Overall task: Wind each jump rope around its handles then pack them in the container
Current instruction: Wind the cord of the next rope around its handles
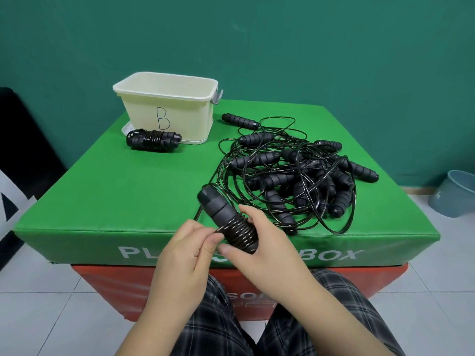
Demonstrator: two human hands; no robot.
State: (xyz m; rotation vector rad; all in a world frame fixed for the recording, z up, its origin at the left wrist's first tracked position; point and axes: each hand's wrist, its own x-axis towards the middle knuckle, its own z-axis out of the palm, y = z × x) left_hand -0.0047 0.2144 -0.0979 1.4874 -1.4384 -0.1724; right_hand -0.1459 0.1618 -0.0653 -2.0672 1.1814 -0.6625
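1. Biggest thing I'm looking at: a green padded vinyl box (123, 201) with white lettering on its front edge, stacked on a red padded block (108, 283). It sits on pale floor tiles (38, 304) in front of a matte teal wall (282, 47).
2. Right half of the green top has a tangled pile of black jump ropes (295, 176): ribbed foam handles, thin glossy cords looping all over each other. One handle lies apart at the far edge of the pile.
3. Far left there's a cream plastic rectangular tub (167, 109) with a "B" hand-drawn on the front and a grey clip on its right rim. I can't see anything inside it from here.
4. Just in front of the tub, touching its base or nearly so, is one wound black rope bundle (153, 140), cord wrapped round both handles.
5. My right hand (262, 247) grips the pair of black foam handles (226, 219), fingers curled round the lower end where glossy coils are stacked tight. It's held above the near edge of the box, tilted up to the left.
6. My left hand (187, 242) pinches the cord at those coils, fingertips closed narrow.
7. Off to the right on the floor: a grey-blue plastic bowl (455, 194). Plaid trousers (295, 330) at the bottom.
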